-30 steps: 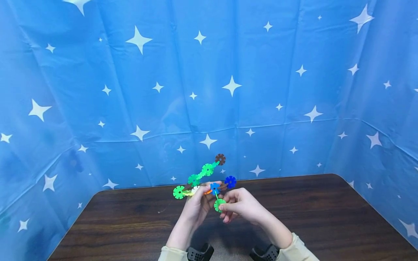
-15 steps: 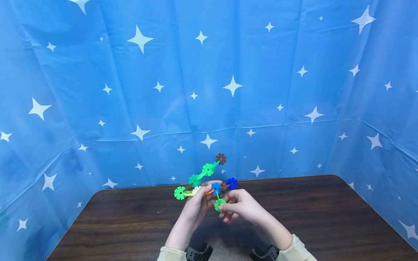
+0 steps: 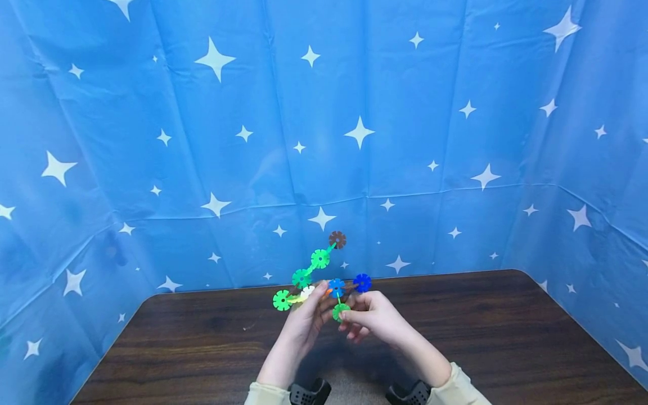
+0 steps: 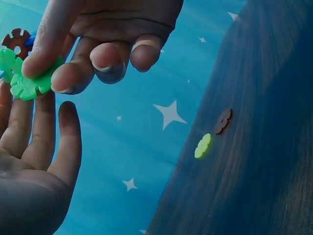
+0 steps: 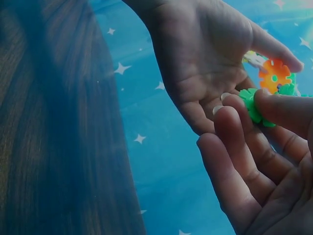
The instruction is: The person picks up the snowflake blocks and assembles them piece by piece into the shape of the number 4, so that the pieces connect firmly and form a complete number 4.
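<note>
A chain of slotted plastic snowflake discs is held up over the table, between both hands in the head view. My left hand (image 3: 302, 323) grips it near the white disc (image 3: 307, 293) and orange disc (image 5: 274, 77), thumb across the front. My right hand (image 3: 378, 319) pinches a green disc (image 3: 341, 313) at the chain's lower end, linked upward to a light blue disc (image 3: 336, 287). A dark blue disc (image 3: 361, 283) sticks out at right, another green disc (image 3: 282, 300) at left. An upper branch of green discs (image 3: 320, 259) ends in a brown disc (image 3: 337, 239).
Two loose discs, one yellow-green (image 4: 203, 146) and one brown (image 4: 223, 121), lie on the dark wooden table (image 3: 202, 349) in the left wrist view. A blue star-patterned curtain (image 3: 324, 140) surrounds the table's back and sides.
The chain has turned slightly: its brown top end shifts up and left, the dark blue disc a little right. The pinched green disc rises slightly. Both hands keep their hold.
</note>
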